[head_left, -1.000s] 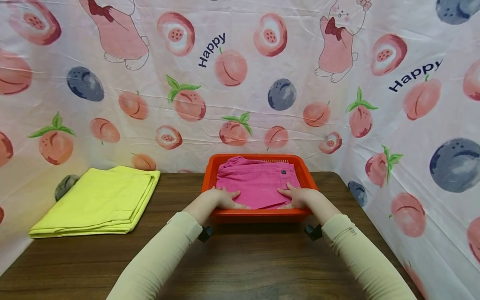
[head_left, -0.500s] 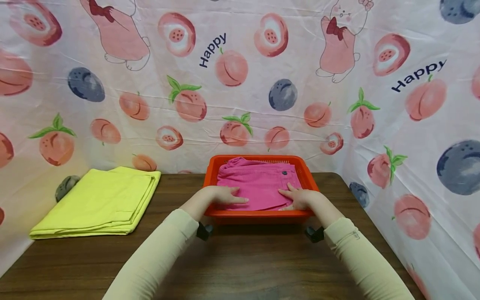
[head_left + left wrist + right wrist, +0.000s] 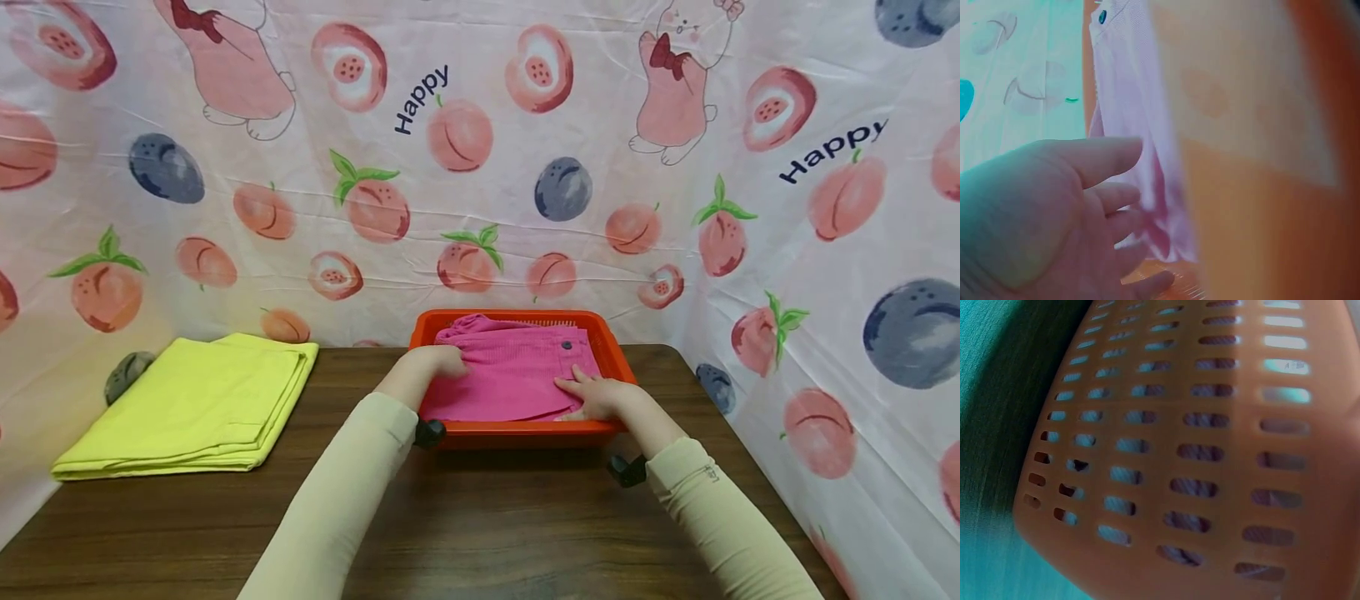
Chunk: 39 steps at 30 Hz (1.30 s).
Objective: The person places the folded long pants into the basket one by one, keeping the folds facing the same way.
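A folded pink ribbed garment [image 3: 517, 375] with a dark button lies inside the orange-red plastic basket [image 3: 618, 362] at the back of the table. My left hand [image 3: 438, 360] reaches over the basket's left side, at the garment's left edge. In the left wrist view the fingers [image 3: 1125, 197] are loosely extended beside the cloth and grip nothing. My right hand [image 3: 596, 394] rests on the garment's front right part with fingers spread. The right wrist view shows the basket's slotted wall [image 3: 1235, 440], with cloth behind the slots; the hand itself is hidden there.
A folded yellow cloth [image 3: 187, 404] lies on the left of the dark wooden table [image 3: 487, 517]. A fruit-printed curtain [image 3: 480, 200] rises right behind the basket and along both sides.
My left hand has lifted off the garment's front left corner and moved back along its left edge, the wrist turning. My right hand, the garment and the basket stay in place.
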### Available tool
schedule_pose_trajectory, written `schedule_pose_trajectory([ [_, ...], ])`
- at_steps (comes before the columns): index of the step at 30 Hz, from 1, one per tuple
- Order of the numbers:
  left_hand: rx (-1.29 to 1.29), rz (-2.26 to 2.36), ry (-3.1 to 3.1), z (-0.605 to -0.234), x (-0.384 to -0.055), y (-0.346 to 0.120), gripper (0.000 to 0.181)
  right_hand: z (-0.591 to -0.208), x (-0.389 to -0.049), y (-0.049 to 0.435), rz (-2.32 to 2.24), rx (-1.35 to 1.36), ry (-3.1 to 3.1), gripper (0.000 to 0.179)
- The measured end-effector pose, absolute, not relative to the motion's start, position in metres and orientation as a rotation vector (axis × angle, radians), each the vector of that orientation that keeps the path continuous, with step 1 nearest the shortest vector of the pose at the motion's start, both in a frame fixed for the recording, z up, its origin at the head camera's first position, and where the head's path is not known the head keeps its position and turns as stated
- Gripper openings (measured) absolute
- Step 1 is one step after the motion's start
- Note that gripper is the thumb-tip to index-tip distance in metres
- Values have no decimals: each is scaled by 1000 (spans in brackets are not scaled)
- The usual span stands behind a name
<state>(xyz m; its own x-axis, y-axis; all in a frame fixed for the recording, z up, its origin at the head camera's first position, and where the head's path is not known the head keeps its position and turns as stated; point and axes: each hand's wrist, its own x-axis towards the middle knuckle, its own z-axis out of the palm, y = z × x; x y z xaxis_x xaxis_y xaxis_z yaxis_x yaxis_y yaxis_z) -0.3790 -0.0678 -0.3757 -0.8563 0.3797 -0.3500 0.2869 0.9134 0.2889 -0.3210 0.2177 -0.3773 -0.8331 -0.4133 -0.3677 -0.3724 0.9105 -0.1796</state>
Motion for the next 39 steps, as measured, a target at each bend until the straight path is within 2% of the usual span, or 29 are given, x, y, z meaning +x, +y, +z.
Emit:
schedule_pose_trajectory([
  [3,442,345,2609,-390,-391,-71,78,-378,-322,218,-160,-567,2663,79],
  [6,310,336,2588,-376,-369,-64,89,-377,-322,218,-173,-566,2655,80],
  [8,225,310,2620,-366,-352,-57,86,-377,-322,218,-172,-571,2655,80],
  [12,205,217,2729,-368,-340,-53,82,-377,-323,218,-175,-573,2656,79],
  [25,194,199,2830,-386,-348,-48,102,-379,-324,218,-227,-567,2640,79],
  [39,185,210,2855,-387,-346,-48,105,-380,-324,218,-225,-568,2637,80],
])
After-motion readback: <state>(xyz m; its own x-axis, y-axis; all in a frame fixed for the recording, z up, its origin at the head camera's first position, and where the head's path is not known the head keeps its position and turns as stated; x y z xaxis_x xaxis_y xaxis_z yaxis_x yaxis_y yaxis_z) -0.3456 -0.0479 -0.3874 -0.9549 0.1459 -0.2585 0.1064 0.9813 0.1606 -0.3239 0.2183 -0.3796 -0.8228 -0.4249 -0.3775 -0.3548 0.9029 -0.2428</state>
